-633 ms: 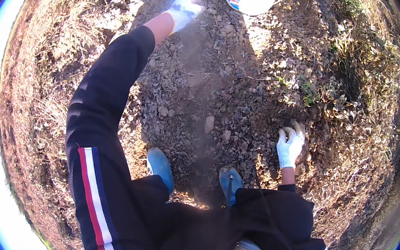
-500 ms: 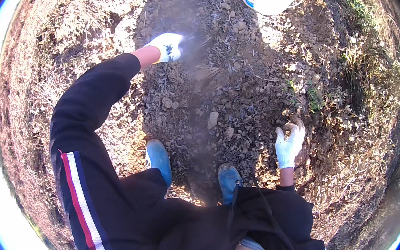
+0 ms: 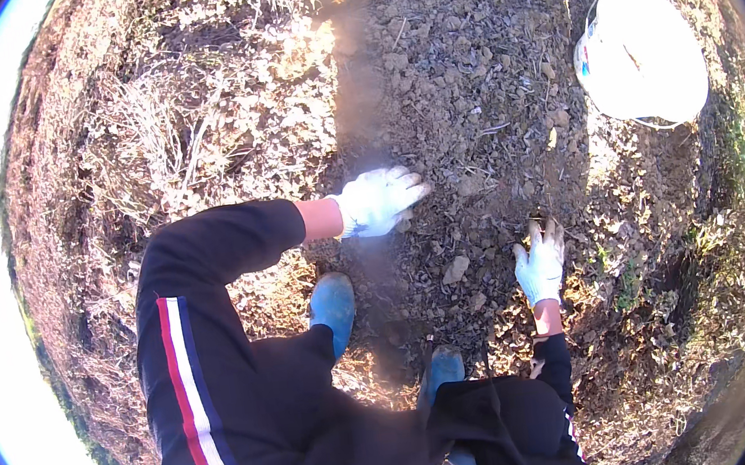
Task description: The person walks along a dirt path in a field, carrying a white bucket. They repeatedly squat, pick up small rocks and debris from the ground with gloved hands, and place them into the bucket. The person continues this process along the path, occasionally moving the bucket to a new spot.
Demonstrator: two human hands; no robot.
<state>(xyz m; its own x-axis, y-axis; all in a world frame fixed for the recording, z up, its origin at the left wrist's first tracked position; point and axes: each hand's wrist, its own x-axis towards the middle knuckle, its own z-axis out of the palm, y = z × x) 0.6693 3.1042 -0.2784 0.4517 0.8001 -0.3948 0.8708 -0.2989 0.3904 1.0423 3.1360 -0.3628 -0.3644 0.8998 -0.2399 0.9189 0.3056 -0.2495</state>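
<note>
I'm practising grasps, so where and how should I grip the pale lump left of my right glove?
Probably across the pale lump's narrower middle, right hand coming from above: it looks longer than wide, slants up to the right, and sits on the soil with its top uncovered.

Soil [image 3: 492, 154] beneath left hand [image 3: 381, 202] hidden; right boot [image 3: 446, 366] partly behind dark clothing [image 3: 531, 416].

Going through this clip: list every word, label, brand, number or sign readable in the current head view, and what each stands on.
No text is readable.
White bucket: coloured marking on its side, too small and glare-washed to tell whether it holds lettering.
Left glove: a dark patch near the cuff, no letters discernible.
Left sleeve: red, white and blue stripes, no lettering visible.
</note>
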